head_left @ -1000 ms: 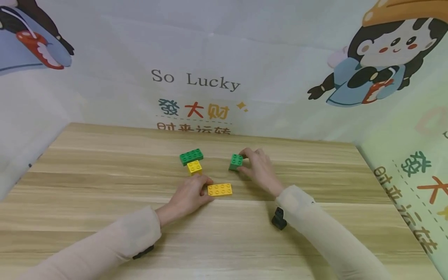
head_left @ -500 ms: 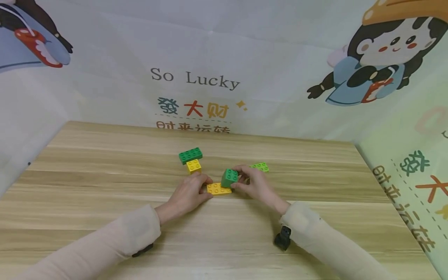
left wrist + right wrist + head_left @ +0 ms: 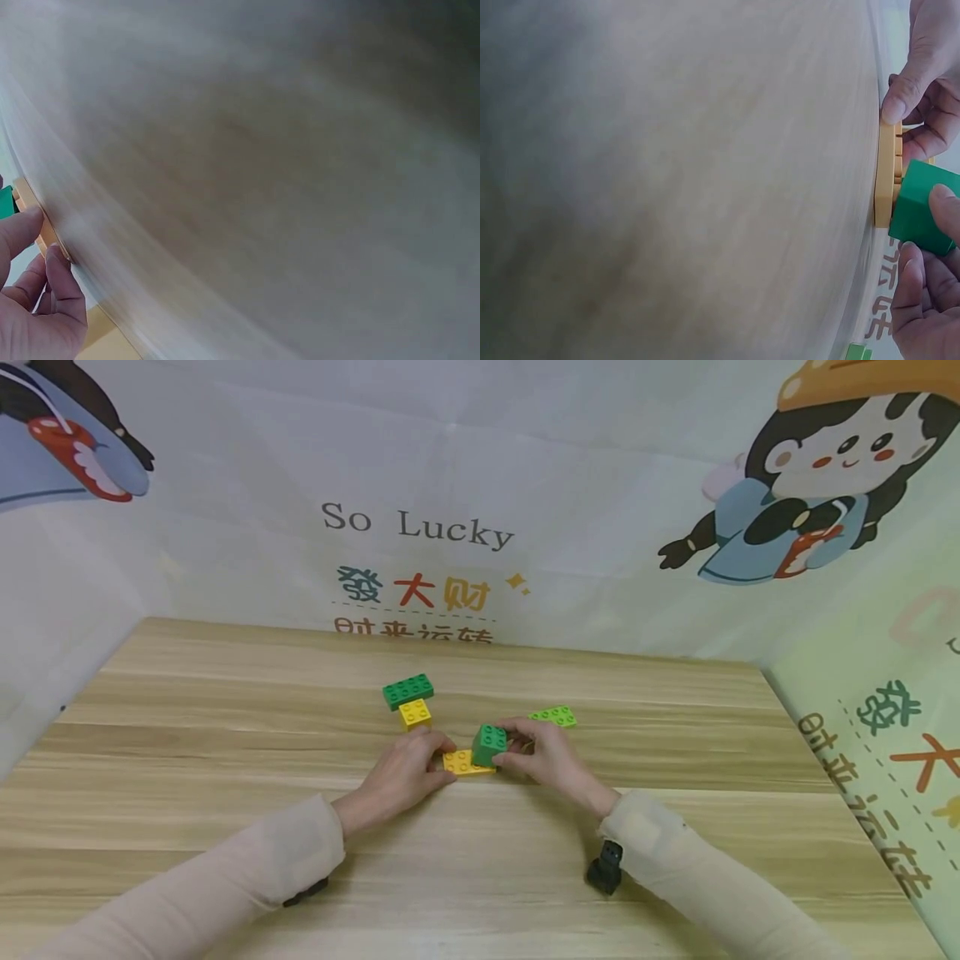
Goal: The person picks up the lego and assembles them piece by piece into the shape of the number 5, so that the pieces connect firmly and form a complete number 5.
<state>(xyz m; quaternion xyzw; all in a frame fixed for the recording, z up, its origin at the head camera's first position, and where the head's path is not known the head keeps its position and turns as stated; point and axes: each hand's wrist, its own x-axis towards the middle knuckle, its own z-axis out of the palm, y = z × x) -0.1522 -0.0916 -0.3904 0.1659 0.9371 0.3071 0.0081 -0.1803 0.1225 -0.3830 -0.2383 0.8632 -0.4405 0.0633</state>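
Observation:
A flat yellow toy building brick (image 3: pixel 456 763) lies on the table, its studs facing up. My left hand (image 3: pixel 397 777) pinches it by the left end between thumb and fingers. Over its right end sits a taller green brick (image 3: pixel 490 745), which my right hand (image 3: pixel 551 756) grips from the right side. In the right wrist view the green brick (image 3: pixel 922 206) looks slightly tilted against the studs of the flat yellow brick (image 3: pixel 886 169). Whether the two are pressed together cannot be made out. The left wrist view catches the left hand (image 3: pixel 45 300) at its edge.
Just beyond the left hand stands a small yellow brick (image 3: pixel 415 714), close to a long dark green brick (image 3: pixel 408 691). A flat light green brick (image 3: pixel 555 717) lies behind the right hand, partly covered by it. A printed cloth (image 3: pixel 585 552) hangs behind the wooden table (image 3: pixel 480 877).
My right hand has brought the green brick nearer and slightly left, from the table onto the flat yellow brick. This uncovers the light green brick. The left hand keeps its place.

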